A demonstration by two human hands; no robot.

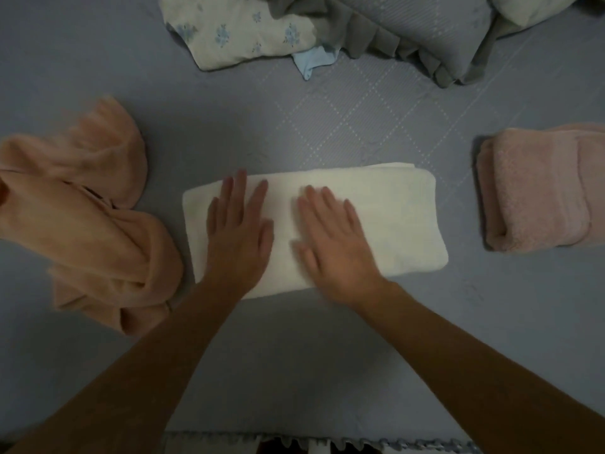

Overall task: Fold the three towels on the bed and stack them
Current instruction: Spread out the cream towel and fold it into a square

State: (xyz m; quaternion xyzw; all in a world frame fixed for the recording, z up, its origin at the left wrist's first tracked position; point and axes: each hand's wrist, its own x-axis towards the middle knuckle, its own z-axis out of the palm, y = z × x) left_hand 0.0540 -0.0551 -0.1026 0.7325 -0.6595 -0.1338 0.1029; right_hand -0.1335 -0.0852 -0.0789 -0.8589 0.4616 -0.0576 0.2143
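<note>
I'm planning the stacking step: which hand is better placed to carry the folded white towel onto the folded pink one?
Probably the right hand. It rests flat on the folded white terry towel, nearer the folded pink towel. The left hand presses the end near the crumpled peach towel.
</note>
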